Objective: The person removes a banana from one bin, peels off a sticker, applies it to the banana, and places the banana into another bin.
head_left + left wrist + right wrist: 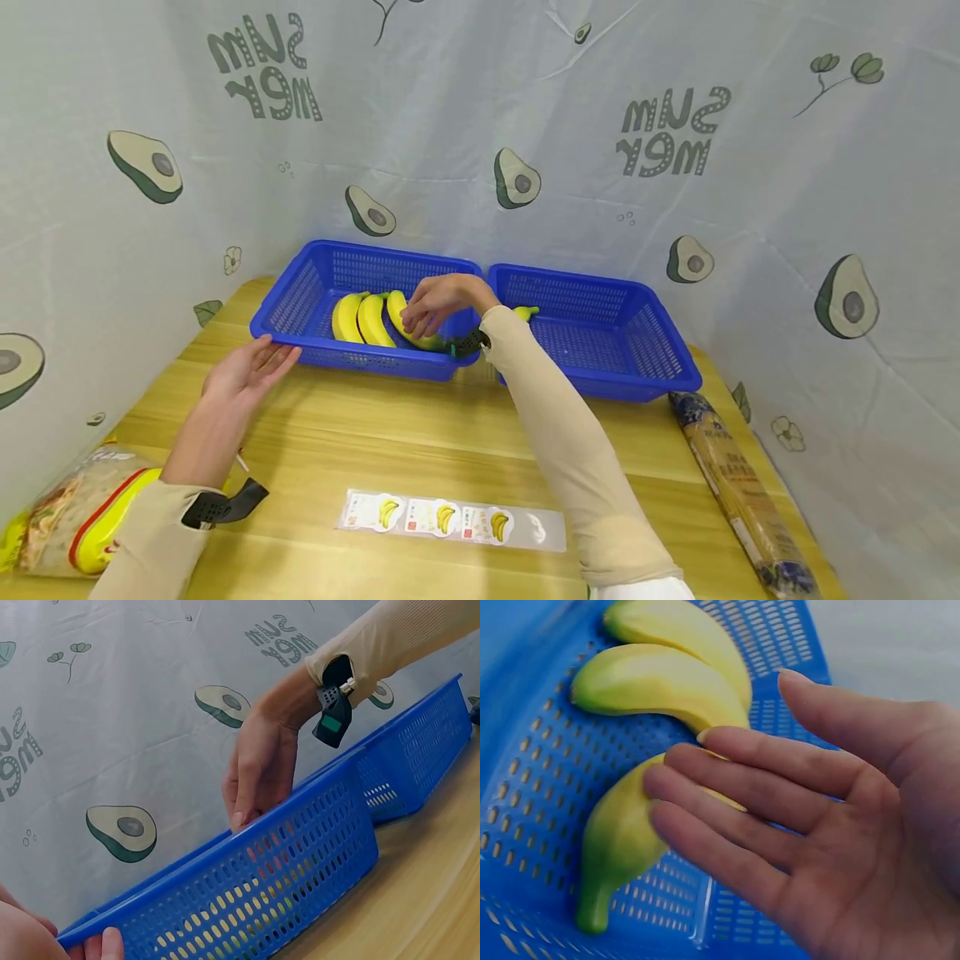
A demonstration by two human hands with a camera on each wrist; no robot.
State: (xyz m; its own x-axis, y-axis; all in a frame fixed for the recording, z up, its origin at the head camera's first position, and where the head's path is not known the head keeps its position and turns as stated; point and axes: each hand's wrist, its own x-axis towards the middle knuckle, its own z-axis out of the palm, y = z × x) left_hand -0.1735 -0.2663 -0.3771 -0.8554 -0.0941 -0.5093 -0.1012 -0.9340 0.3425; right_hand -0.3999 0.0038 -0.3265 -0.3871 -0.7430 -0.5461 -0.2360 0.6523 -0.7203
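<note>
The left hand [243, 373] pinches the rim of a basket [352, 356]. The right hand [444, 297], fingers straight and thumb apart, reaches inside, fingertips over one banana [619, 832]; two more bananas [373, 321] lie just left of it.

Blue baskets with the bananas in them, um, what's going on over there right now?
A person is working at the left basket. Their left grip holds its front left corner by the rim, while their right grip reaches inside, open, at the rightmost of three bananas. Part of another banana shows in the right basket, behind the sleeve. A strip of banana stickers lies on the table in front.
</note>
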